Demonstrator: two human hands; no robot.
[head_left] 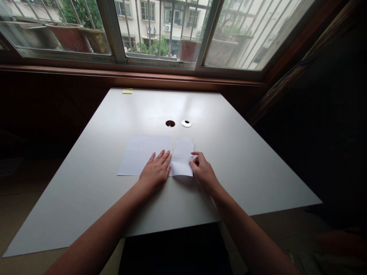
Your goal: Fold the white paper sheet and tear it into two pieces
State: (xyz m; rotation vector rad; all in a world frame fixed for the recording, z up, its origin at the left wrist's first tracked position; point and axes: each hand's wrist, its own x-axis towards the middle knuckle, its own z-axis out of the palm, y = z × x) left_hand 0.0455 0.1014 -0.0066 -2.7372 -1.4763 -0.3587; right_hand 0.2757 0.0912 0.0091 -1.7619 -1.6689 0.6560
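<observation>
A white sheet of paper (146, 147) lies flat on the white table. At its right side is a narrower white paper piece (182, 154), with its near end curved up off the table. Whether the two are joined cannot be made out, since my fingers cover part of the seam. My left hand (156, 166) lies flat with fingers stretched, pressing the larger sheet near its right edge. The narrow piece's right edge is between the thumb and curled index finger of my right hand (202, 168).
Beyond the papers, the table (229, 152) has a round hole (170, 123) with a loose metal cover (186, 123) beside it. A yellow sticky-note pad (127, 91) sits at the far left edge. Behind the table are a wooden sill (160, 80) and barred windows.
</observation>
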